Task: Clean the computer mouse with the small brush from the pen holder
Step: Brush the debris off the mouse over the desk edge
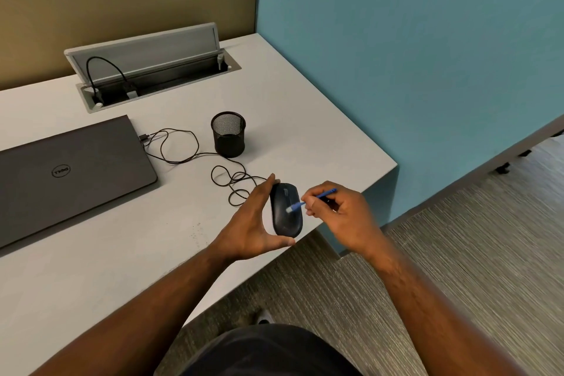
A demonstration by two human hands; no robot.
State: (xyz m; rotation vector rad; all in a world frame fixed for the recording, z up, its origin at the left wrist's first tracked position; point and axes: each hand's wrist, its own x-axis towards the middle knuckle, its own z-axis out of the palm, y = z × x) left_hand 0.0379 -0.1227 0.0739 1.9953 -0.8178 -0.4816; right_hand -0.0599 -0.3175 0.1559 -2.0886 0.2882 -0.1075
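Note:
A black wired computer mouse (282, 217) is held near the desk's front right edge. My left hand (248, 223) grips it between the fingertips at its front and the thumb at its rear. My right hand (338, 217) pinches a small blue brush (320, 196), whose pale bristle tip touches the top of the mouse. The black mesh pen holder (228, 134) stands upright farther back on the desk, and nothing shows inside it.
A shut grey laptop (67, 174) lies at the left. The mouse's black cable (225, 174) loops from the laptop past the pen holder. An open cable hatch (152, 70) sits at the back of the white desk (91, 268). Carpet floor lies to the right.

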